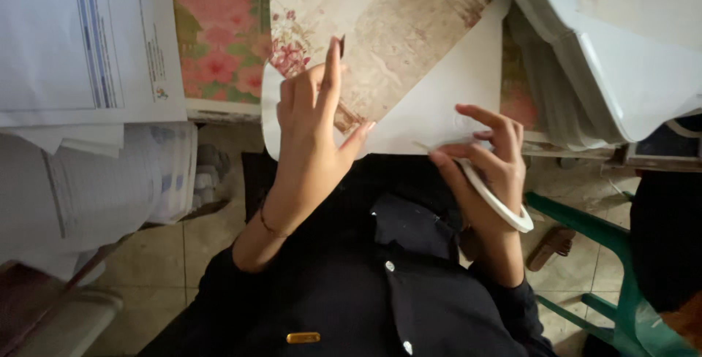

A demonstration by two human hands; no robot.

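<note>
My left hand [311, 127] lies flat with spread fingers on a beige floral patterned paper [380, 28]. That paper rests on a white sheet [446, 86] hanging over the table's near edge. My right hand [491, 171] grips white-handled scissors [504, 211]. Their blades meet the lower edge of the white sheet close to my fingers. A thin bracelet circles my left wrist. My black buttoned top fills the bottom of the view.
A pink floral tablecloth [219, 35] covers the table. Printed papers [80, 35] and a paper stack [102, 181] sit at the left, and a thick white stack [607, 57] at the right. On the tiled floor are a green chair [621, 269] and a brush [552, 247].
</note>
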